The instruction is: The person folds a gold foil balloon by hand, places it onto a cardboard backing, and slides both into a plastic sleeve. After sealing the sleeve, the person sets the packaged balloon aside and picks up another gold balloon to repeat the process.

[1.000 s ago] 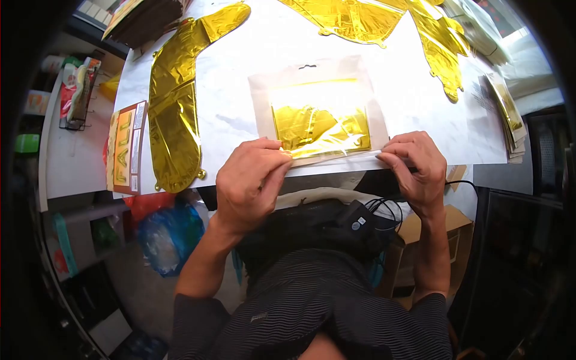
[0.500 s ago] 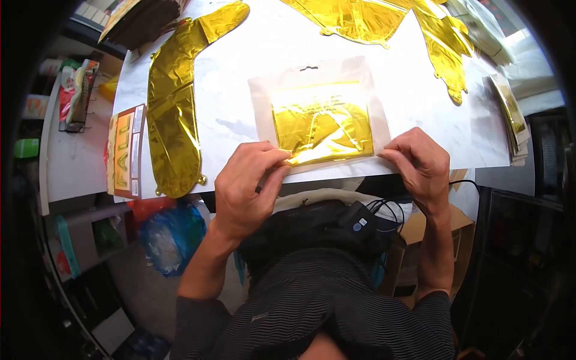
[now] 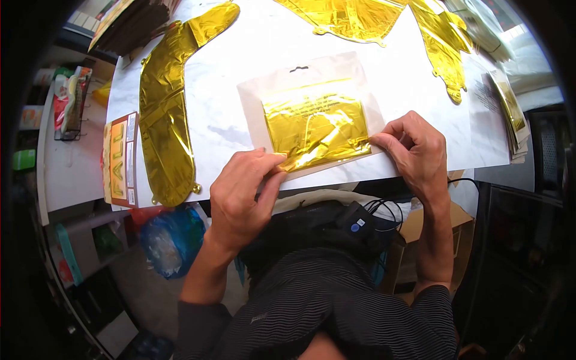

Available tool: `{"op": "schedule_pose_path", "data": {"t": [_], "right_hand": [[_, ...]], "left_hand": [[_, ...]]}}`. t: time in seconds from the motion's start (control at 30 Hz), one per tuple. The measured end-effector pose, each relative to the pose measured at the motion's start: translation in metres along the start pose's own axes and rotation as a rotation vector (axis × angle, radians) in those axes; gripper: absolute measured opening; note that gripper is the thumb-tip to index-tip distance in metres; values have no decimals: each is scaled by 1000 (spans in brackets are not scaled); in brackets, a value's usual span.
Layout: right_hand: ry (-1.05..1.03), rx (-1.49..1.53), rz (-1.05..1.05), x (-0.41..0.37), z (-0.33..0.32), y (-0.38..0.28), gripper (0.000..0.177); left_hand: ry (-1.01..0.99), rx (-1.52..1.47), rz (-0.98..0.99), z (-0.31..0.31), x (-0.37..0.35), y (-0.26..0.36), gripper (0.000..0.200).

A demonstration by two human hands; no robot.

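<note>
A clear plastic bag (image 3: 251, 102) with a hang hole at its top lies tilted near the table's front edge. Inside it is a folded gold foil balloon (image 3: 315, 129), behind small dark print. My left hand (image 3: 246, 189) pinches the bag's lower left corner between thumb and fingers. At the lower right corner, the thumb and forefinger of my right hand (image 3: 417, 150) are closed on the bag's edge. Flat on the table to the left lies a long, bent gold foil balloon (image 3: 167, 114).
More gold foil balloons (image 3: 354, 18) spread along the far side. A package marked FALL (image 3: 120, 159) lies at the left edge, below a stack of packages (image 3: 129, 30). Packed gold foil pieces (image 3: 510, 114) sit at right. Under the table are a blue plastic bag (image 3: 174, 240) and a cardboard box (image 3: 441, 234).
The bag has shifted slightly left and turned a little anticlockwise, its right side now higher. My right hand has moved slightly up and left; both hands keep their pinch.
</note>
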State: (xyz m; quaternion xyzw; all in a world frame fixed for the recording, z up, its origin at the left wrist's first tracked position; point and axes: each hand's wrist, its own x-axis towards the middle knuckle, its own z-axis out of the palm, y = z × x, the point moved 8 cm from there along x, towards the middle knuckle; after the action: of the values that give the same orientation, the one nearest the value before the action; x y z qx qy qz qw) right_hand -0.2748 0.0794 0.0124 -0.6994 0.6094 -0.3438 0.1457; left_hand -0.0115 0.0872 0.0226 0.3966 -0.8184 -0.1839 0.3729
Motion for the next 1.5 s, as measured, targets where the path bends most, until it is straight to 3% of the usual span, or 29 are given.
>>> {"op": "schedule_pose_path", "data": {"t": [0.1, 0.17, 0.3, 0.4, 0.47, 0.5, 0.57, 0.6, 0.63, 0.7, 0.73, 0.8, 0.93, 1.03, 1.1, 1.13, 1.23, 1.3, 1.37, 1.5], "right_hand": [[-12, 33, 58, 3, 1, 4, 16], [-36, 48, 246, 4, 0, 17, 18], [-33, 72, 274, 6, 1, 23, 19], [130, 80, 305, 2, -5, 28, 16], [357, 98, 214, -10, -20, 20, 8], [355, 99, 208, -18, -20, 17, 8], [409, -153, -283, -39, -26, -31, 6], [270, -143, -399, -43, -16, -47, 14], [127, -131, -512, -48, -4, -63, 22], [-135, -224, -541, -55, 24, -72, 47], [-135, -222, -550, -56, 28, -73, 47], [-264, -361, -455, -54, 46, -61, 62], [-293, -380, -414, -54, 40, -56, 69], [-322, -310, -420, -40, 29, -54, 62], [-174, 102, -208, -21, 5, -36, 54], [-101, 137, -160, -4, -6, -39, 45], [-19, 116, 9, 49, -1, -13, 37], [9, 46, 4, 82, 11, -3, 38], [-108, -197, 75, 104, 29, 0, 40], [-168, -150, 114, 124, 42, 8, 39]], "left_hand": [[-16, 11, -67, 1, 1, 0, 33], [-24, 23, -87, 1, 3, 2, 33], [-33, 99, -93, -1, 2, 4, 30], [11, 121, -137, -6, 1, -2, 29], [27, 184, -98, -11, 0, 0, 30], [34, 244, -67, -12, -2, 2, 31], [45, 265, 45, -10, -5, 15, 37], [44, 281, 159, -7, -9, 27, 45], [41, 280, 152, -3, -12, 37, 45], [-324, 250, 176, 33, -16, 54, 74], [-317, 255, 172, 36, -17, 51, 74], [-429, 352, 84, 52, -21, 31, 93], [-453, 392, 86, 48, -25, 25, 96], [-463, 404, 110, 46, -25, 22, 96], [-487, 362, 136, 47, -28, 21, 96], [-491, 352, 133, 47, -27, 21, 96], [-504, 364, 162, 44, -28, 22, 96], [-493, 362, 180, 44, -28, 20, 96], [-484, 360, 191, 42, -30, 18, 96], [-457, 324, 203, 37, -29, 17, 97]]}}
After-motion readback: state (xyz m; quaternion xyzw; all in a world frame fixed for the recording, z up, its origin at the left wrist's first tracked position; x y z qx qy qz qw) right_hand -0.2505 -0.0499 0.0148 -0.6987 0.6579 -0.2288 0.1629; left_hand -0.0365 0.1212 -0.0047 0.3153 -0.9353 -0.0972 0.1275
